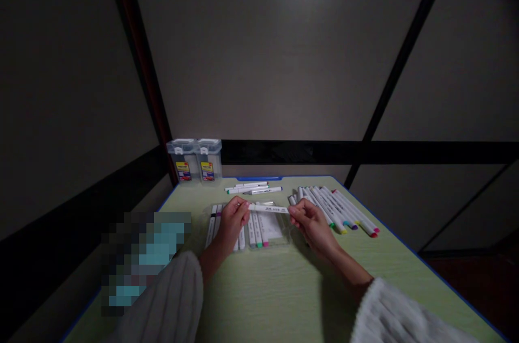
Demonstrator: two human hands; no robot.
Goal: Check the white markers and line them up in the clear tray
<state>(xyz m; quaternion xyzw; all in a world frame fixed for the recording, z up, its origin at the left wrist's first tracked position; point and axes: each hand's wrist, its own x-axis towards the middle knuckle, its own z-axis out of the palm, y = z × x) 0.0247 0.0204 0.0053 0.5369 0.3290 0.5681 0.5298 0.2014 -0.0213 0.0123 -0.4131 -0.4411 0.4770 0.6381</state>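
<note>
Between my two hands a white marker (pixel 268 209) is held level, with small dark print along its barrel. My left hand (pixel 232 220) pinches its left end, and my right hand (pixel 314 224) pinches the right end. Just beneath them lies a clear plastic tray (pixel 279 240) with several white markers (pixel 255 229) side by side in it. Some of their ends are green, pink, purple or black. My left hand covers part of this row. Right of my right hand, a spread of loose white markers (pixel 330 205) with coloured ends lies on the table.
Several more markers (pixel 253 188) lie toward the back of the pale green table (pixel 251 300), which has a blue edge. Two clear lidded boxes (pixel 195 162) stand at the back left. A blurred-out turquoise item (pixel 158 251) is at the left. Wall panels (pixel 259 62) rise behind.
</note>
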